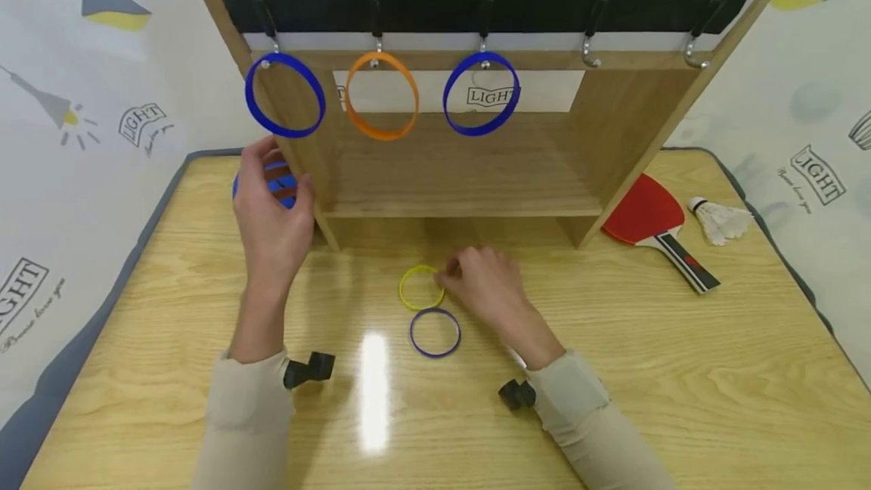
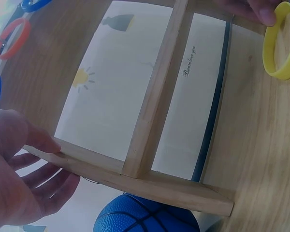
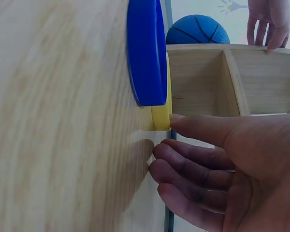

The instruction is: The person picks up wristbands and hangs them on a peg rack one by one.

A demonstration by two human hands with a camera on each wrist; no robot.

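My left hand [image 1: 272, 210] holds the side panel of a wooden shelf [image 2: 150, 191], thumb on the inner side and fingers on the outer side. Behind that hand sits a blue ball [image 2: 145, 217], partly hidden in the head view. My right hand [image 1: 486, 282] is low over the table, its fingers loosely bent. Its thumb tip is right at the edge of a yellow ring [image 1: 401, 292], which lies flat on the table. Nearer to me, a blue ring [image 1: 411, 339] lies against the yellow one.
Two blue rings [image 1: 320, 100] [image 1: 449, 116] and an orange ring [image 1: 416, 100] hang from hooks along the shelf's top; two hooks [image 1: 590, 59] at the right are bare. A red table tennis bat [image 1: 643, 210] and a shuttlecock [image 1: 724, 221] lie right of the shelf on the table [image 1: 680, 369].
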